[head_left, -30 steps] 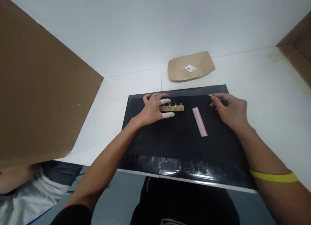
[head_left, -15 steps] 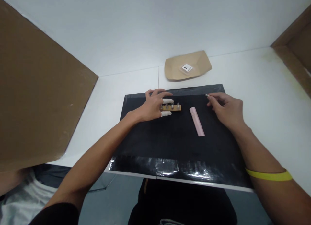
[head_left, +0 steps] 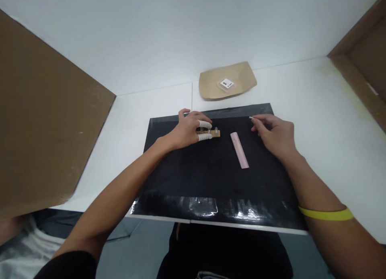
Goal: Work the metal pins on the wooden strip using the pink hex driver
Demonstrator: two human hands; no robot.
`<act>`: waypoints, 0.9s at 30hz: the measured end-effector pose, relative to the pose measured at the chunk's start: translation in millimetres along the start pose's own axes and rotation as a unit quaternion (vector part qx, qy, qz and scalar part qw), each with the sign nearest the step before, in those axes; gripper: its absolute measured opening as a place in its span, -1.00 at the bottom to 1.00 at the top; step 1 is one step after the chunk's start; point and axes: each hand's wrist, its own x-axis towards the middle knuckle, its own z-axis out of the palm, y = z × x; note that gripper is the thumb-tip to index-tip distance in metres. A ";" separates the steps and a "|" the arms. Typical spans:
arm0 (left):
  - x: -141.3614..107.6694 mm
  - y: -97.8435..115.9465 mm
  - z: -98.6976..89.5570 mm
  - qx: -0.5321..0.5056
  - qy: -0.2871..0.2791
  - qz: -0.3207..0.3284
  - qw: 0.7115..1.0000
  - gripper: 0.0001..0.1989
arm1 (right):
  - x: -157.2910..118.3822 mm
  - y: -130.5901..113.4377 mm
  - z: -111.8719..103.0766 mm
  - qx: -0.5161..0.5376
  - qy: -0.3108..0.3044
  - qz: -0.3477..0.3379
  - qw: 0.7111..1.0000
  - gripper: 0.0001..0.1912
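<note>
A narrow yellowish-brown strip (head_left: 217, 134) lies on the black mat (head_left: 187, 170), with small clear upright pieces along it. My left hand (head_left: 190, 130) is over its left part and hides that end. White finger covers are on the thumb and one finger, which close around one small clear piece (head_left: 209, 130) on the strip. Another clear piece (head_left: 216, 130) stands to the right, untouched. My right hand (head_left: 276, 136) pinches a small thin white piece (head_left: 251, 117) above the mat's upper right; only its tip shows. Between the hands lies a pink bar (head_left: 239, 150).
Behind the mat, a brown paper tray (head_left: 208, 80) holds a small clear case with a white label (head_left: 226, 83). Brown boards (head_left: 45, 110) stand at the left, with more at the right. Part of another person in grey (head_left: 27, 247) shows at the lower left.
The left thumb and covered finger have come closer together around a clear piece. The right hand keeps its pinch on the white piece. The whole view has shifted slightly.
</note>
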 end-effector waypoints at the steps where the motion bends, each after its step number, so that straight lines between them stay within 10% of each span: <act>1: 0.1 -0.6 0.7 0.000 0.006 -0.001 1.000 -0.79 | 0.1 0.3 0.1 0.000 0.000 -0.002 1.000 -0.72; 27: 1.0 -7.3 5.1 0.019 0.025 0.016 0.999 -0.80 | 0.9 -1.8 -0.2 -0.012 -0.010 -0.005 1.000 -0.75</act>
